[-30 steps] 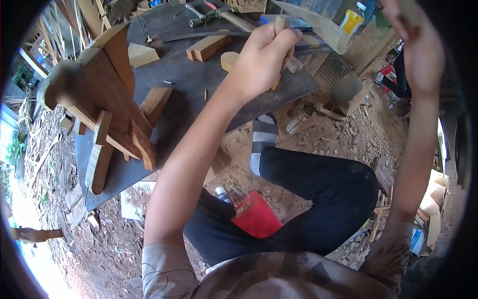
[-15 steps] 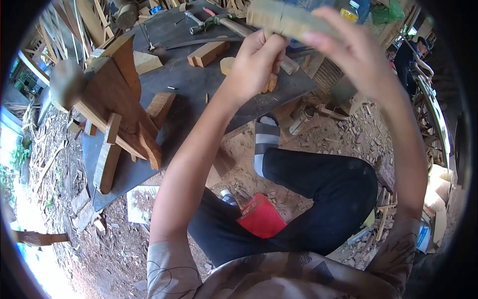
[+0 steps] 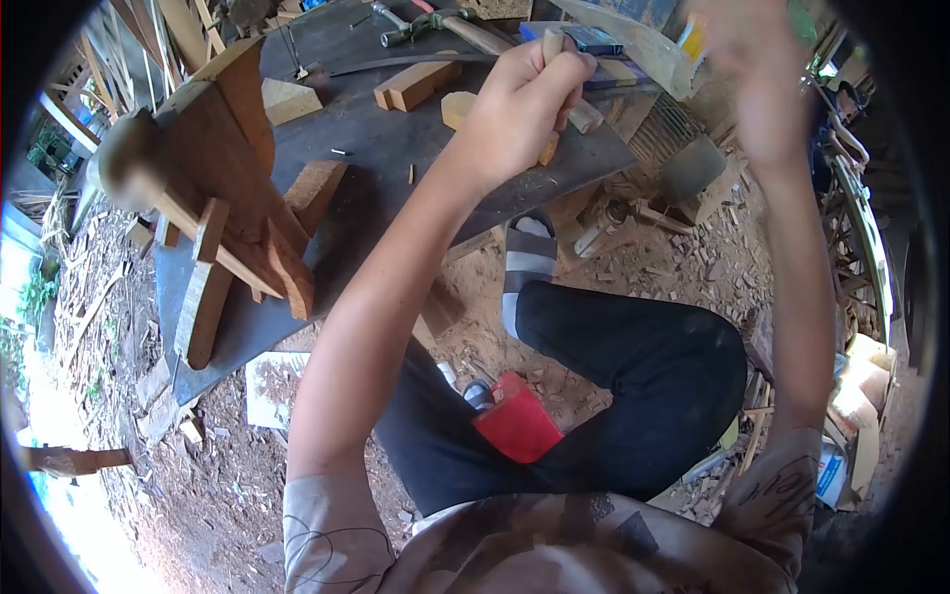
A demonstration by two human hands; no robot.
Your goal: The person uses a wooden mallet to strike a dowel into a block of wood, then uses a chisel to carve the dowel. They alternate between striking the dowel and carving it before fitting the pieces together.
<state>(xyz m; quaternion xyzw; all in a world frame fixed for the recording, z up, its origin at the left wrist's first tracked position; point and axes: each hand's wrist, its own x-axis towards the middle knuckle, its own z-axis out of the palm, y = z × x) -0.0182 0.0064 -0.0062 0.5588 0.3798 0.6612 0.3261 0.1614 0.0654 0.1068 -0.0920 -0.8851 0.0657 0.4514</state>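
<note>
My left hand [image 3: 529, 104] is closed in a fist around a wooden handle [image 3: 553, 44], whose rounded top end sticks out above the thumb. The rest of the handle is hidden in the fist, over the dark tabletop. My right hand [image 3: 757, 69] is raised at the upper right and smeared by motion; its fingers and anything in them cannot be made out. Between the hands a pale, board-like wooden piece [image 3: 638, 45] slants across the top. A claw hammer [image 3: 426, 30] lies beyond my left hand, with its handle running towards it.
The dark table [image 3: 381, 163] carries wooden blocks [image 3: 418, 83] and an angled wooden assembly [image 3: 223, 163] at the left. A red object [image 3: 517, 421] sits between my legs. Wood chips [image 3: 683, 282] cover the ground. Another person [image 3: 841, 104] is partly visible at the far right.
My right hand has swung up and right, away from my left fist. The blurred pale wooden block above that fist is no longer there. My left hand stays almost in place.
</note>
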